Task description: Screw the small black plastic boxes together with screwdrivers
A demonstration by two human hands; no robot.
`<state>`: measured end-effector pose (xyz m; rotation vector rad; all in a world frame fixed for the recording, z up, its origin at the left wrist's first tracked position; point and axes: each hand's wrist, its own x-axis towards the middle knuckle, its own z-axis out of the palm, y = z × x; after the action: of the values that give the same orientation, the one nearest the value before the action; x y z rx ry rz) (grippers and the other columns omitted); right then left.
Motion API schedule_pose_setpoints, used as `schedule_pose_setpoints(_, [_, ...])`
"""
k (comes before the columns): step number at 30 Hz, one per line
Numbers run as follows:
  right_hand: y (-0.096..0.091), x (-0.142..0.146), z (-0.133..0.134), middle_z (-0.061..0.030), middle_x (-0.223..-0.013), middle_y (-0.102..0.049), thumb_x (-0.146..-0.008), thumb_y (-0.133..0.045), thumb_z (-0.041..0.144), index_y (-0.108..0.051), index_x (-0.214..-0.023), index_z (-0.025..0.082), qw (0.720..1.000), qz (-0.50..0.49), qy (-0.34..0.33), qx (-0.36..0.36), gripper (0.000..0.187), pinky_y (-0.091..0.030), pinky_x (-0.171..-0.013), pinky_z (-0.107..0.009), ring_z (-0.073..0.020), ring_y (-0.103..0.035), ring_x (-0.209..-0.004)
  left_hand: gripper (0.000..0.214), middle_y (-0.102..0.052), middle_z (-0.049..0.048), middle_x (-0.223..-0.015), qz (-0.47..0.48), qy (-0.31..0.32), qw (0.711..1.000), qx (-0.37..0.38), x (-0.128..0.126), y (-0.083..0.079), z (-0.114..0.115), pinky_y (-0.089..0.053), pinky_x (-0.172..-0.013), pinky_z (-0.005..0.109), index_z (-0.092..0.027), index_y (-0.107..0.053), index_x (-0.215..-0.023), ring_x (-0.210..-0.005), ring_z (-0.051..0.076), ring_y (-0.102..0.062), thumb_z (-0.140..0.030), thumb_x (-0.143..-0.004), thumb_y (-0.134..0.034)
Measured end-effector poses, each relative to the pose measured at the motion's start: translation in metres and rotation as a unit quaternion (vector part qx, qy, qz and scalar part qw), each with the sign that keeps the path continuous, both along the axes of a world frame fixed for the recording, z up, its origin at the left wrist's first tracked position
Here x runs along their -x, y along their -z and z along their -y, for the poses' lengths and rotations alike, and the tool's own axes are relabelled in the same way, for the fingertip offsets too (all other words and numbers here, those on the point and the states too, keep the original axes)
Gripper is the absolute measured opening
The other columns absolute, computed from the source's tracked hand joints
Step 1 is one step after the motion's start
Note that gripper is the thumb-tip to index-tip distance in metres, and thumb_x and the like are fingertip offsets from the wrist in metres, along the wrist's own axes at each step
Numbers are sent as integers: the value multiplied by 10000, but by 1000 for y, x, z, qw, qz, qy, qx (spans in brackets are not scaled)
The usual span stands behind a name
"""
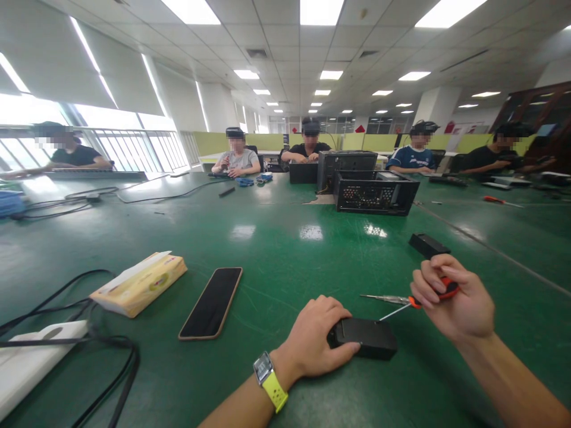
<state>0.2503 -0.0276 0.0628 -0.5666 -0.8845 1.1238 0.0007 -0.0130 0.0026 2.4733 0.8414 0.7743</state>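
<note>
Flat on the green table lies a black rectangular box [372,340], and my left hand [314,339] grips its left end, thumb along the near side. My right hand [455,297] is closed around the red and black handle of a screwdriver [395,312]. The screwdriver slants down to the left, its tip at the box's far top edge. Just behind the shaft rests a slim metal tool [382,298], its right end hidden by my fingers. A second black box [429,245] lies beyond my right hand.
A smartphone [212,303], a tissue pack [140,282], a white power strip [42,356] and black cables [127,380] lie to the left. Computer cases [377,193] stand farther back. Another red-handled screwdriver [496,200] is at the far right. Several people sit around the table [285,249].
</note>
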Motion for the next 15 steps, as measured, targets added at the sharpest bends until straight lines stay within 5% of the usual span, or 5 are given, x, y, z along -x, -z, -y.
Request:
schedule_pose_setpoints(6, [-18,17,-6,35,-606,-468,-840,-557,287,-522,-702,216,987,157,-33,-1,159,-438,-446,-260,-135,-507,-512,347,-667,63,-1013,40,-15,999,20,-2,3,1,-455,-852,365,-198,-648,-1062,-939,249,-584,-335,-757,-743])
schedule_pose_setpoints(10, [-17,27,-10,8,-720,-516,-899,-577,395,-536,-710,199,958,277,68,-10,276,-445,-504,-244,-123,-521,-599,347,-675,58,-1004,43,-24,999,22,-1,4,1,-451,-846,369,-210,-664,-1060,-934,250,-585,-351,-757,-757])
schedule_pose_setpoints(15, [0,29,-8,28,-677,-523,-790,-737,463,-612,-841,214,955,213,160,-129,284,-449,-508,-257,-117,-514,-561,336,-672,57,-1011,41,-24,999,12,-1,4,1,-449,-837,367,-213,-674,-1061,-934,246,-582,-385,-782,-746])
